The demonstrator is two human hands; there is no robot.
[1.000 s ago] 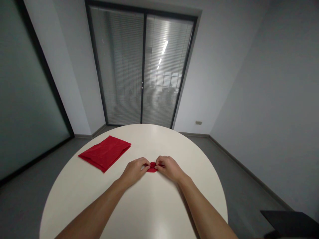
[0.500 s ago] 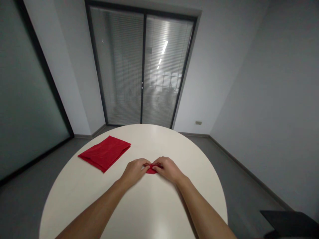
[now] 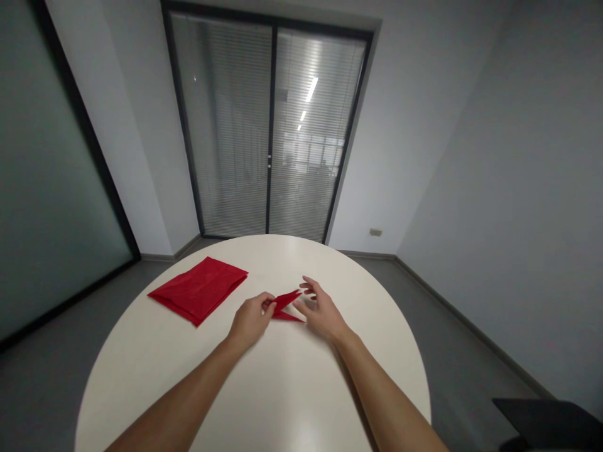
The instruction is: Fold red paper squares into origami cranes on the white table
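Observation:
A small piece of folded red paper (image 3: 283, 304) is above the middle of the round white table (image 3: 277, 389). My left hand (image 3: 252, 319) pinches its left end between thumb and fingers. Two pointed flaps of the paper spread toward the right, one higher than the other. Beside these tips is my right hand (image 3: 323, 311), its fingers apart and nothing held in them. The paper's left end is hidden behind my left fingers.
A larger folded red sheet (image 3: 200, 289) lies on the table's left side. Beyond the far table edge stands a glazed partition with blinds (image 3: 230, 138). A black object (image 3: 551, 420) shows at the lower right.
My right hand has let go of the red paper and opened, moving slightly right. The paper now shows two spread points. My left hand has kept its pinch and shifted slightly left.

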